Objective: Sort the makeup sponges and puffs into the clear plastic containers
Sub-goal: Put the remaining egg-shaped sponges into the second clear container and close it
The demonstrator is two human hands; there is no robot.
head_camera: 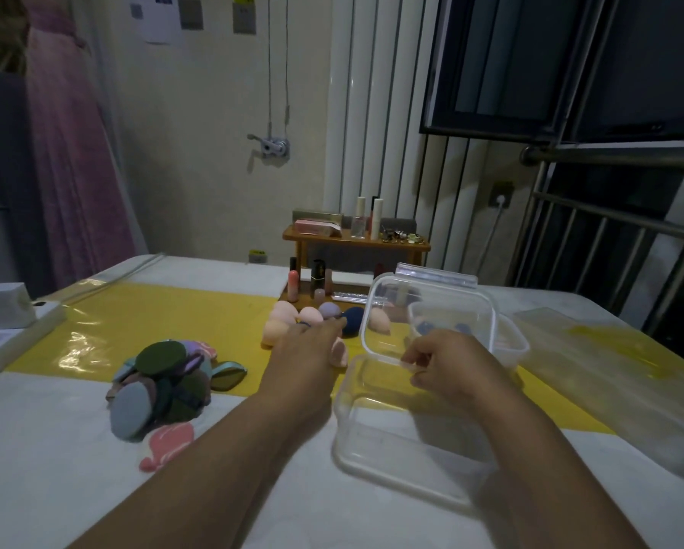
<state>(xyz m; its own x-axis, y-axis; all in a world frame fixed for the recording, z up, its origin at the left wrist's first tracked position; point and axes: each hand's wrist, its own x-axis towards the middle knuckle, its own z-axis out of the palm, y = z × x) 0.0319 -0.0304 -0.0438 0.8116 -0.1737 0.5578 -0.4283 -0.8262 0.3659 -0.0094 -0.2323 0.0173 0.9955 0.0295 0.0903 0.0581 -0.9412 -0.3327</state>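
R hand (447, 364) on lid (395, 303) edge

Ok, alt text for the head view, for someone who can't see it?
A person's right hand pinches the edge of a raised clear lid over an open clear container, while the left hand reaches over a cluster of egg-shaped sponges. A pile of flat puffs lies further left on the table.

L grip (304, 346) & R grip (447, 362), bare forearms (229, 449).
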